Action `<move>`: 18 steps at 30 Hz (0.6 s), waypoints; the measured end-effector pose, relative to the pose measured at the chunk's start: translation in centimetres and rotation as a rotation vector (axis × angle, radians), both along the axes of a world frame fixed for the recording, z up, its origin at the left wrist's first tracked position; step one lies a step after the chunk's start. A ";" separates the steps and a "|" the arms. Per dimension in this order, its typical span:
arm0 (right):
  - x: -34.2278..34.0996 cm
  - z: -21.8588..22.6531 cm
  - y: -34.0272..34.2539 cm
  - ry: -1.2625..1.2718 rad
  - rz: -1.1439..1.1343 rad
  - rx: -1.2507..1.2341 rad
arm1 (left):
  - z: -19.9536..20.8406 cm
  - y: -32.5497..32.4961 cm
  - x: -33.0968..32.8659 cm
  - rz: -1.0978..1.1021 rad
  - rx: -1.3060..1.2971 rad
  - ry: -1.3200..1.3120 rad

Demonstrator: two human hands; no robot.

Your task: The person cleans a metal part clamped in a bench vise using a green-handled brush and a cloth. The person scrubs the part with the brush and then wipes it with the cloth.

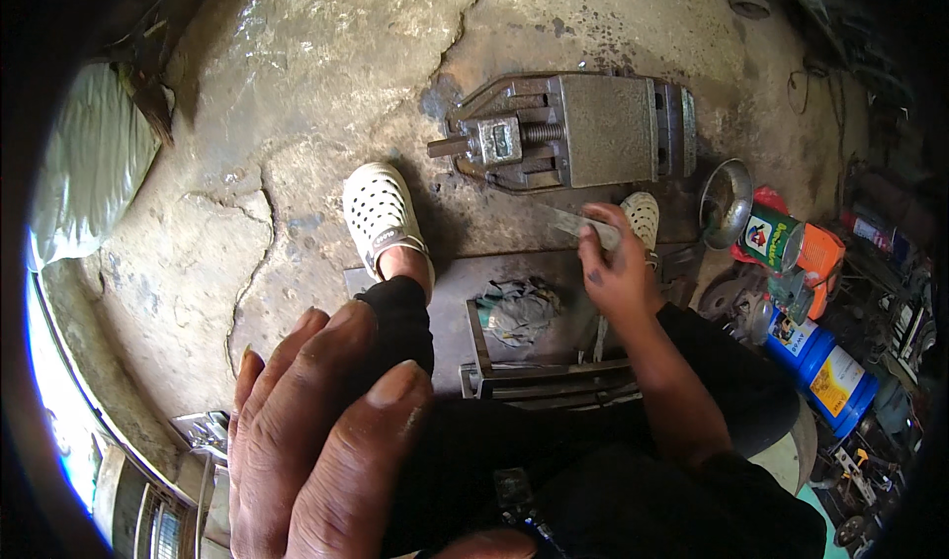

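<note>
2 hands in our view, our right hand (618, 272) pinching a flat metal strip (578, 225) just in front of the vise (568, 129), our left hand (316, 440) open near the lens, fingers spread, holding nothing, rag (519, 312) beside.

A large grey metal vise (583, 129) is set on the cracked concrete floor (297, 85), its screw end turned to the left. A crumpled grey rag (516, 310) is laid on a dark steel plate (455, 292), beside stacked angle-iron pieces (554, 376). A shiny metal bowl (727, 201) is propped on edge at the right, next to a green tin can (774, 238) and blue canisters (825, 371). A pale sack (89, 159) is seen at the left.
</note>
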State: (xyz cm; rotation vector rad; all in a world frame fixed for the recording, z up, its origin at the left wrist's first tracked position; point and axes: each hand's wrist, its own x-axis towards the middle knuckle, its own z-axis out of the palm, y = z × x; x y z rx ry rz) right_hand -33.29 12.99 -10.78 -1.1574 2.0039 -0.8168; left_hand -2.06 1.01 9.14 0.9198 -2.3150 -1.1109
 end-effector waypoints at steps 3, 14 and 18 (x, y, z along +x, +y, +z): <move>-0.1 -0.8 -1.9 0.185 0.238 -0.050 | -0.4 0.2 0.3 0.016 -0.102 0.007; 1.5 -4.6 -4.9 0.555 0.336 0.089 | -0.7 0.3 2.2 -0.016 -0.086 -0.040; 1.5 -5.2 -5.0 0.578 0.339 0.066 | 0.3 0.3 2.2 -0.012 0.015 -0.077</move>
